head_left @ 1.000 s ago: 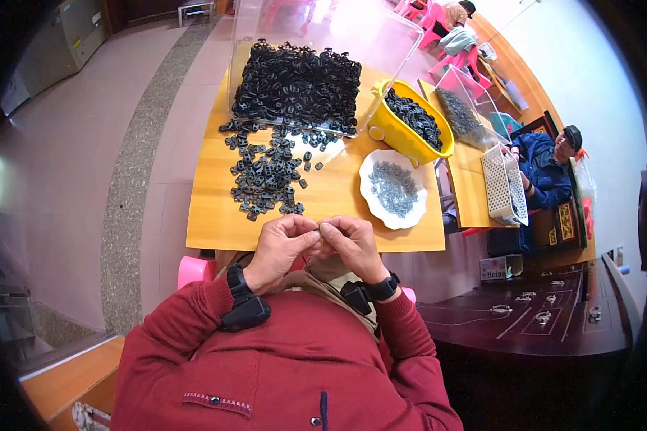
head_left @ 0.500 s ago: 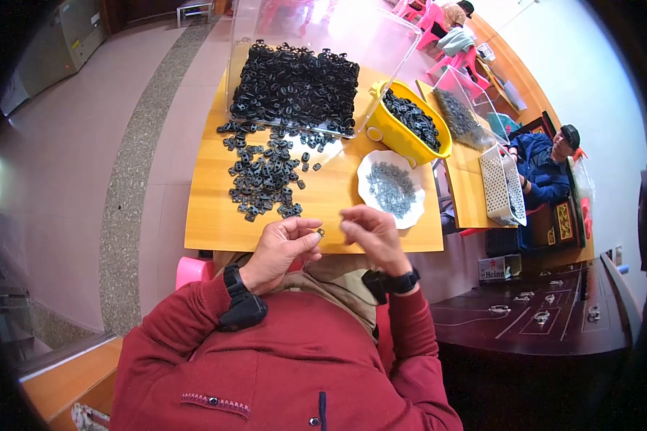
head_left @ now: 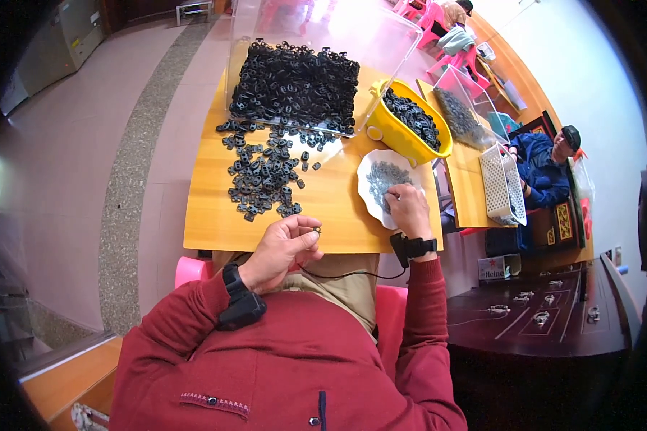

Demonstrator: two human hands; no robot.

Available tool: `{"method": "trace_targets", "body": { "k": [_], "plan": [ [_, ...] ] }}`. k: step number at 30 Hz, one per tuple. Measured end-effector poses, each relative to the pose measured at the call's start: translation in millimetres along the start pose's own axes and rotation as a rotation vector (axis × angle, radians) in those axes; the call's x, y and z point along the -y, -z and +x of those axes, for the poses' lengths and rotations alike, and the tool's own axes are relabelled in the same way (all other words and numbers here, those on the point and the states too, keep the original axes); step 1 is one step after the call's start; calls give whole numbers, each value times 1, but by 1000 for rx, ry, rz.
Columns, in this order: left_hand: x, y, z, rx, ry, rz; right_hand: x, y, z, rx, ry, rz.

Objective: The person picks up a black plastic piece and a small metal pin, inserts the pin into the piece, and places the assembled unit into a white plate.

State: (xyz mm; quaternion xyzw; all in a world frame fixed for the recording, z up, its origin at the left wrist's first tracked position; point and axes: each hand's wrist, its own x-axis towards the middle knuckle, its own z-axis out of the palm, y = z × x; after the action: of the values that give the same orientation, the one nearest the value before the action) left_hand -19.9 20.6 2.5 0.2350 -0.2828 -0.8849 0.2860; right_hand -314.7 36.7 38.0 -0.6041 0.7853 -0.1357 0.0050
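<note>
My left hand [head_left: 286,244] pinches a small dark plastic piece [head_left: 317,230] between thumb and fingertips, over the table's front edge. It looks like one of the black two-holed pieces [head_left: 262,176] heaped loosely on the table beyond it. My right hand [head_left: 410,210] reaches into a white scalloped bowl [head_left: 367,202] to the right. Its fingers are closed down among small clear, greyish pieces [head_left: 389,176]; whatever they grip is hidden.
A clear bin [head_left: 295,86] full of black pieces lies at the back of the yellow wooden table [head_left: 208,223]. A yellow tub [head_left: 438,147] of black pieces stands behind the bowl. At the right, a person in blue [head_left: 543,169] sits by a white perforated basket [head_left: 492,179].
My right hand has moved right and away from me, from beside the left hand into the white bowl. My left hand holds its piece in nearly the same place.
</note>
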Motion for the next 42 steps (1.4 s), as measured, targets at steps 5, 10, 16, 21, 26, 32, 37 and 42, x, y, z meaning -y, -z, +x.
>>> {"method": "trace_targets", "body": {
  "k": [5, 10, 16, 21, 26, 32, 37, 42],
  "plan": [
    [0, 3, 1, 3, 13, -29, -2, -6, 0, -45, 15, 39],
    [1, 4, -1, -12, 11, -24, -8, -14, 0, -207, 123, 279],
    [-2, -1, 1, -68, 10, -12, 9, -9, -12, -160, -30, 672],
    [0, 1, 2, -85, -14, -36, 48, -16, -40, 104, -63, 1233],
    [1, 0, 1, -122, -30, -60, 89, -32, -66, 344, -140, 1418],
    [1, 0, 0, -134, -34, -50, 94, -48, -71, 371, -180, 1504],
    [4, 3, 2, -115, -43, -24, 93, -48, -72, 386, -167, 1506],
    [4, 3, 2, -118, -44, -20, 94, -51, -72, 352, -134, 1502]
  ]
}}
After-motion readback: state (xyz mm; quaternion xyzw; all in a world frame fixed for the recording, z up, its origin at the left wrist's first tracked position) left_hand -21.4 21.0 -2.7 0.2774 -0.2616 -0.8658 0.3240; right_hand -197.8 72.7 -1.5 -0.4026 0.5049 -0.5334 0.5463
